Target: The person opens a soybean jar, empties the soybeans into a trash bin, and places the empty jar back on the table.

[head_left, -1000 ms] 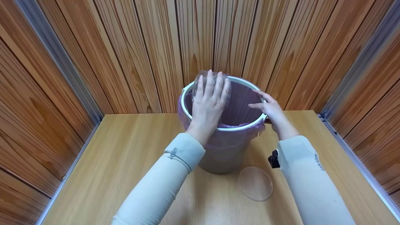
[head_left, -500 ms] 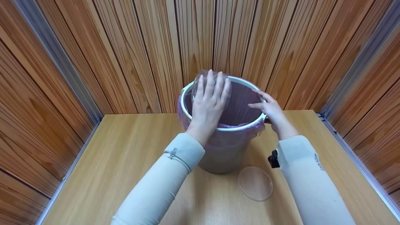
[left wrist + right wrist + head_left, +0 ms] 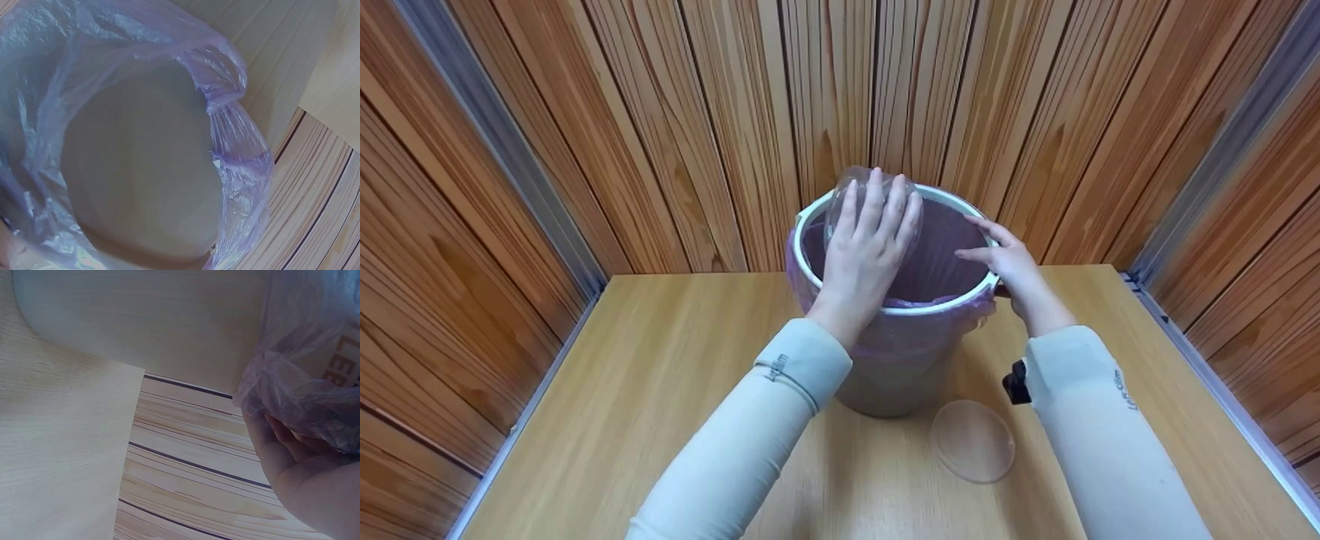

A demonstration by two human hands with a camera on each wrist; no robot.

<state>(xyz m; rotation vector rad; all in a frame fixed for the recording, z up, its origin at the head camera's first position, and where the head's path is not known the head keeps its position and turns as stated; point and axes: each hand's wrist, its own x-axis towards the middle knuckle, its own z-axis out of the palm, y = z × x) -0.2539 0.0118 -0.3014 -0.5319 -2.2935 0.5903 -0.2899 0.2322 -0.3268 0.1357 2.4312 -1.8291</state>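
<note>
The left hand [image 3: 864, 259] is seen from above in the head view, its fingers spread and curved over a clear plastic bowl [image 3: 872, 202], which is held mouth-down and tilted directly above the open mouth of a waste bin [image 3: 896, 375]. The bowl is gripped from its outer, rounded side, so the hand lies on top of it and the bin's hollow lies straight beneath and slightly beyond the fingertips. The bin is lined with a thin purple bag [image 3: 939, 259], whose edge is folded over the white rim [image 3: 937, 196]. The right hand [image 3: 1014, 270] is placed at the right side of that rim, with the fingers extended loosely across the edge and the thumb tucked under the bag's folded lip; in the right wrist view the crumpled bag [image 3: 306, 377] is seen pressed against the palm. The left hand is the one carrying the bowl and is the nearer to the bin's centre; the right only steadies the rim. In the left wrist view only the bag's inside [image 3: 140, 169] is shown. A clear round lid [image 3: 973, 440] is lying flat on the wooden table [image 3: 607, 420], just in front of the bin and near the right forearm, well apart from the bowl.
</note>
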